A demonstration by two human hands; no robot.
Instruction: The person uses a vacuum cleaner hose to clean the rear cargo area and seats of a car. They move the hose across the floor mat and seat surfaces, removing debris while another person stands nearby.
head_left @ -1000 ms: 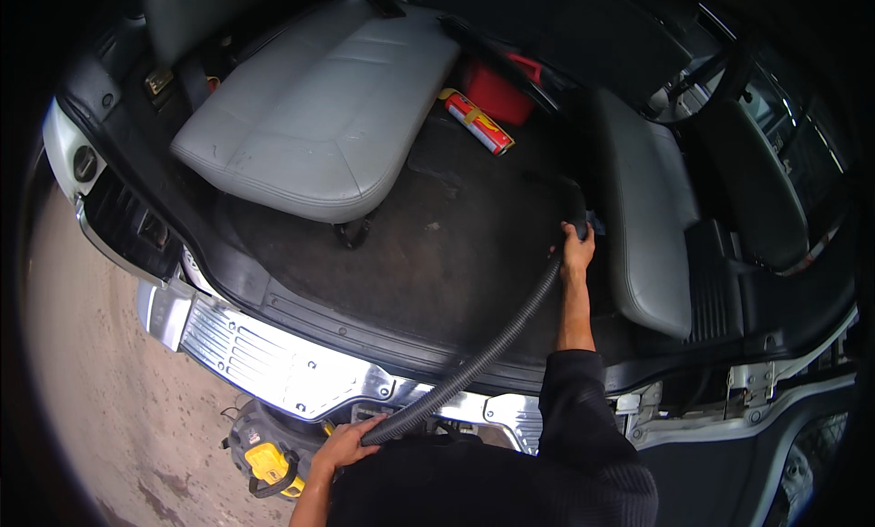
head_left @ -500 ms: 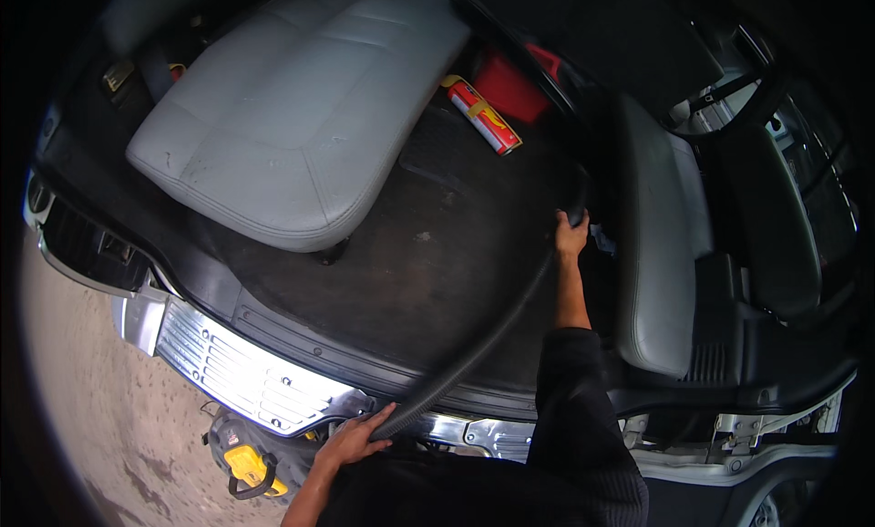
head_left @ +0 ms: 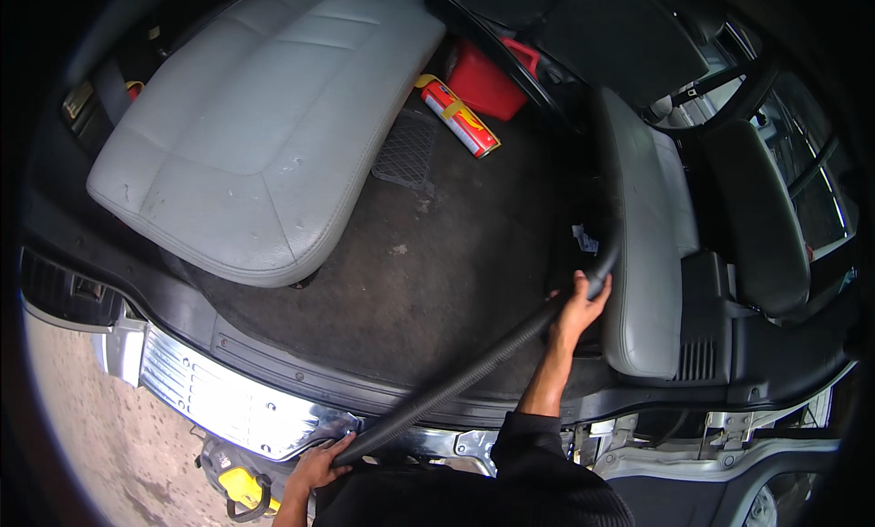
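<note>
A ribbed black vacuum hose (head_left: 456,379) slants across the vehicle's door sill and dark floor. My right hand (head_left: 574,310) is closed round its far end, at the smooth tube, beside the grey seat on the right. The tube's tip points at the base of that seat, in deep shadow. My left hand (head_left: 319,465) grips the hose lower down, outside the sill. Below it on the ground stands a grey and yellow vacuum cleaner (head_left: 239,481), partly hidden by my arm and the sill.
A grey seat cushion (head_left: 237,144) fills the left, another grey seat (head_left: 643,254) the right. On the dark floor (head_left: 410,290) lie a red spray canister (head_left: 460,119) and a red plastic container (head_left: 488,79). A shiny metal step (head_left: 228,395) runs along the doorway.
My right hand has drawn the hose end nearer to me and turned it toward the right seat's base. My left hand has shifted slightly down and left, still on the hose. The view has shifted too.
</note>
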